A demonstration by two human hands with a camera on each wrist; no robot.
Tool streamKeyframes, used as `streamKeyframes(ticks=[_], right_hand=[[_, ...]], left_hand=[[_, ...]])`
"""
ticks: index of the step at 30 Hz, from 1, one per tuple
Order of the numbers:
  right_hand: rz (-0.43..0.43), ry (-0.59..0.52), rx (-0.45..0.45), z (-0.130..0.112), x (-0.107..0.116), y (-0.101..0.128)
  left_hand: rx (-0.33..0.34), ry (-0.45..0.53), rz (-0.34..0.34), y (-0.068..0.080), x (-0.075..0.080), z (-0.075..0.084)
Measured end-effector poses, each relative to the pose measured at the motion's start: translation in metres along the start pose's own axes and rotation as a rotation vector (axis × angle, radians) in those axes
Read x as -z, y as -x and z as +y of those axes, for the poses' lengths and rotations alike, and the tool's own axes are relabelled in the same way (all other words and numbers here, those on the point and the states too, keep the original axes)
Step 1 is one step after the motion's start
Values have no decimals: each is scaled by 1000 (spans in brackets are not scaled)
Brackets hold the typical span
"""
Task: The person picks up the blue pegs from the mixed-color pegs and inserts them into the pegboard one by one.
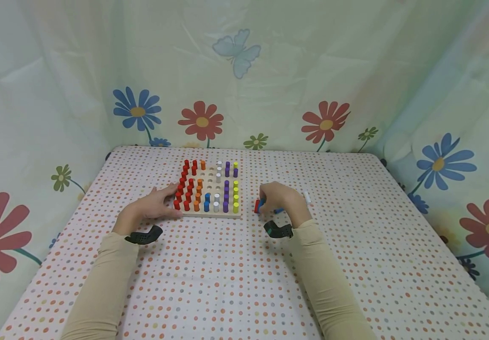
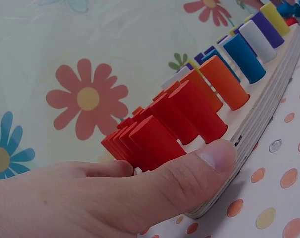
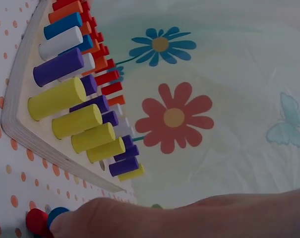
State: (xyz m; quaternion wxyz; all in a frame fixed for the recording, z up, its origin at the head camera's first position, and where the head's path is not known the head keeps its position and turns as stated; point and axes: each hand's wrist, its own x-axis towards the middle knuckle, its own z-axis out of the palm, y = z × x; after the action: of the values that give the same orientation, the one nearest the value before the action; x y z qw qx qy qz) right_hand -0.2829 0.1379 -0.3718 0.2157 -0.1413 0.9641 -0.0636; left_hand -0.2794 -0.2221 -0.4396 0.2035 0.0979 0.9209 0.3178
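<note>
A square wooden peg board [image 1: 212, 215] lies on the dotted table, holding rows of red [image 1: 183, 189], orange, blue, white, purple and yellow pegs [image 1: 235, 198]; some holes are bare. My left hand [image 1: 162, 204] rests flat against the board's near left corner, thumb [image 2: 214, 159] pressed on the board's edge [image 2: 269, 116] beside the red pegs [image 2: 179, 121]. My right hand [image 1: 272, 198] arches to the right of the board. Its curled fingertips [image 3: 95, 220] are on a loose blue peg [image 3: 57, 215], with a red peg [image 3: 35, 220] beside it on the cloth.
A loose white peg [image 1: 307, 197] lies just right of my right hand. The table is covered with a dotted cloth [image 1: 244, 283]. Flowered curtains [image 1: 325, 123] close in the back and both sides.
</note>
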Motion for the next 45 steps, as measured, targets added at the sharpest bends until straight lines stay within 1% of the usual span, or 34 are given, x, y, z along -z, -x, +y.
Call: streamKeyframes(ticks=[4,6,10,13,18,23,28,31,38,45], right_hand=[[54,-107,83,9,1,-2],[64,-151,109,13,1,-4],[98,-188,142,20,0,-11],[149,-216,160,22,-1,-16],[240,-264,161,22,-2,-22],[293,-314,171,23,-8,-29],[311,-378,181,22,-16,-37],[317,-397,165,21,-20,-39],[339,-492,135,19,-23,-42],[481,-511,116,13,-22,-39]], left_hand=[[-1,-3,2,-1,-1,-1],[1,-6,2,-1,-1,-1],[13,-2,0,0,-1,-1],[11,2,1,0,-1,-2],[1,0,4,0,-1,-2],[-6,-3,4,0,0,-1],[-6,-2,5,0,-1,-1],[-3,2,5,0,-1,-1],[-9,-3,8,-1,0,-1],[-6,-10,9,-2,-1,-2]])
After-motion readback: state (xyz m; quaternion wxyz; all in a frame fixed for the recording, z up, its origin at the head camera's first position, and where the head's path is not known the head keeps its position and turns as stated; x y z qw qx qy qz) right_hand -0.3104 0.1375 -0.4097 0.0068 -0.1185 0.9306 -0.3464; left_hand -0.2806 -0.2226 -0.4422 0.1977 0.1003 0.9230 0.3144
